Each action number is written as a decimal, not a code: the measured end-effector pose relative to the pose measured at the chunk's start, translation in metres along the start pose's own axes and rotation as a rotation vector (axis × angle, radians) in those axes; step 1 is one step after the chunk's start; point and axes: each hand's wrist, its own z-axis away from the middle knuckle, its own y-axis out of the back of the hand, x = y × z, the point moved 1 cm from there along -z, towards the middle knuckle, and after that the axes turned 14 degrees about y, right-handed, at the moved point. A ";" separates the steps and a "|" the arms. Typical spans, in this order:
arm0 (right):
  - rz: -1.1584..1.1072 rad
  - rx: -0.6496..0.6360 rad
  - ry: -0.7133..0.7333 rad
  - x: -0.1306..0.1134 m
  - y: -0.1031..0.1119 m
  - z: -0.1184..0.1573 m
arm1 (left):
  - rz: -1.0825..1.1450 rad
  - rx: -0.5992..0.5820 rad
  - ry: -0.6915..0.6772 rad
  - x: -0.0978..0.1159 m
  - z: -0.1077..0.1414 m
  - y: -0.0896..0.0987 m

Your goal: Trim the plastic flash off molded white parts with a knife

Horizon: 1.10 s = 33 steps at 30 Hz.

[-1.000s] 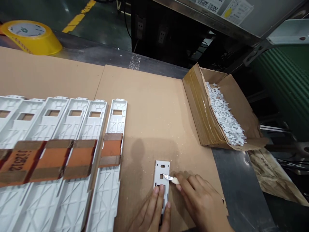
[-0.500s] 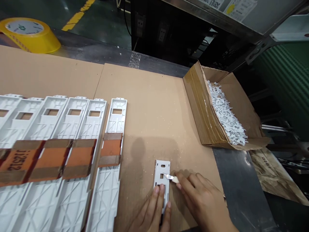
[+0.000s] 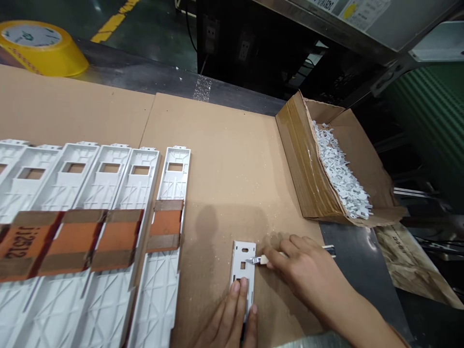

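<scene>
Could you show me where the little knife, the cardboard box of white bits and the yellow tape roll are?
Craft knife [image 3: 264, 260]: head view, pale handle.
Cardboard box [image 3: 302, 164]: head view, taped side wall.
Yellow tape roll [image 3: 54, 58]: head view, outer band.

From my remote view, a glossy dark green floor [image 3: 152, 38] lies far left, with a yellow painted line [image 3: 112, 21] crossing it. Along the far side of the workbench runs a worn steel edge [image 3: 145, 82]. Beyond it, a black upright panel [image 3: 224, 72] carries two electrical sockets [image 3: 244, 50]. A steel panel [image 3: 362, 24] with paper notices [image 3: 362, 8] slants overhead at far right, and a green ribbed surface [image 3: 431, 121] fills the right side. Light glints softly off the floor.
</scene>
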 end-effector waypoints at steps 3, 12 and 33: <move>0.032 -0.046 0.073 0.010 0.003 -0.007 | 0.004 0.010 -0.003 0.000 0.000 -0.002; -0.033 -0.147 0.309 0.033 0.016 -0.038 | -0.011 0.097 -0.023 -0.001 0.005 -0.011; 0.056 -0.065 0.414 0.032 0.051 -0.057 | 0.002 0.124 -0.023 -0.002 0.002 -0.011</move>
